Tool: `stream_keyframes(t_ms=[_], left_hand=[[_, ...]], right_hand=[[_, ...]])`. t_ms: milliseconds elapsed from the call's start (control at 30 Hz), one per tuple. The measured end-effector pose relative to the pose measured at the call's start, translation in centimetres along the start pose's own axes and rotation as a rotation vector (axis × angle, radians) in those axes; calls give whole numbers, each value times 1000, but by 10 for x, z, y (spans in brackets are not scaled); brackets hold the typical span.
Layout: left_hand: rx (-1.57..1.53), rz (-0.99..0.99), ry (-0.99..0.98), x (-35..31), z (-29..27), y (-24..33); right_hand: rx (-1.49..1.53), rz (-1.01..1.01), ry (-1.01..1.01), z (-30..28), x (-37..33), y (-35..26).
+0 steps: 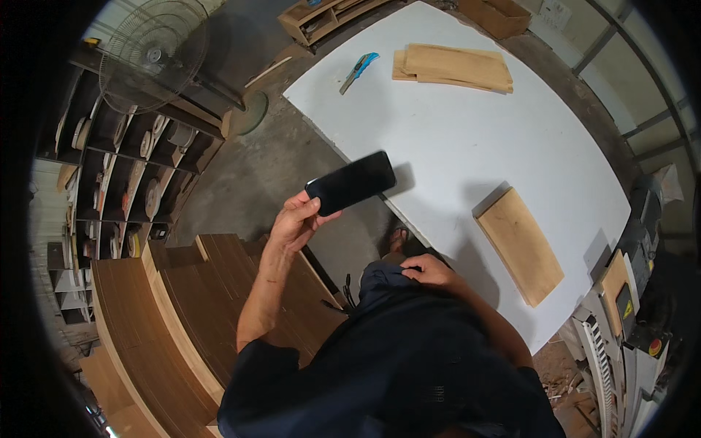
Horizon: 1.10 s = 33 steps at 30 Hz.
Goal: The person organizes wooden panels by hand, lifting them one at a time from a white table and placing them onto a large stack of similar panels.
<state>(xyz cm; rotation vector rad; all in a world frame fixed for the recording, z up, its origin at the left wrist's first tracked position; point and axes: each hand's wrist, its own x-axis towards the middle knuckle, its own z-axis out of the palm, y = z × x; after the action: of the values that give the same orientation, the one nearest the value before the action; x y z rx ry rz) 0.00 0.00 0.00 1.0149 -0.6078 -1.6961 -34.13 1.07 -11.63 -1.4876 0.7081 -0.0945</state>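
My left hand point(298, 219) is closed round one end of a smartphone point(351, 183), whose dark screen faces up. The phone hangs over the near left edge of a white table point(438, 139). Close to my waist, my right hand point(432, 271) has its fingers curled against the hem of my dark shirt point(387, 274); they seem to pinch the cloth. On the table to the right of that hand lies a stack of wooden boards point(520, 247). Farther off are more wooden boards point(460, 67) and a blue utility knife point(359, 71).
Brown stacked panels point(212, 306) stand at my left. Behind them are a shelf with rolls point(131, 168) and a standing fan point(153, 55). A machine with a red button point(655, 346) is at the right, beyond the table's edge. A wooden cabinet point(336, 18) stands at the back.
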Motion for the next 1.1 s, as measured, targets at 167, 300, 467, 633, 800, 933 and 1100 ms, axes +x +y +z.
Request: stream_keyframes(t_ms=[167, 300, 467, 633, 800, 933, 1100], left_hand=[[-160, 53, 99, 8, 12, -15], [-180, 47, 91, 18, 17, -23], [-186, 22, 99, 23, 22, -21], [-163, 5, 105, 25, 19, -20], [330, -104, 58, 7, -2, -11], [1298, -177, -219, -7, -15, -8], [1329, -166, -436, -27, 9, -34]], right_hand=[[52, 4, 42, 0, 2, -4], [37, -14, 53, -6, 1, 4], [36, -23, 57, -7, 3, 10], [32, -51, 88, -5, 2, 16], [185, -140, 34, -10, -3, 24], [303, -213, -5, -27, -19, 3], [170, -208, 71, -20, -37, -3]])
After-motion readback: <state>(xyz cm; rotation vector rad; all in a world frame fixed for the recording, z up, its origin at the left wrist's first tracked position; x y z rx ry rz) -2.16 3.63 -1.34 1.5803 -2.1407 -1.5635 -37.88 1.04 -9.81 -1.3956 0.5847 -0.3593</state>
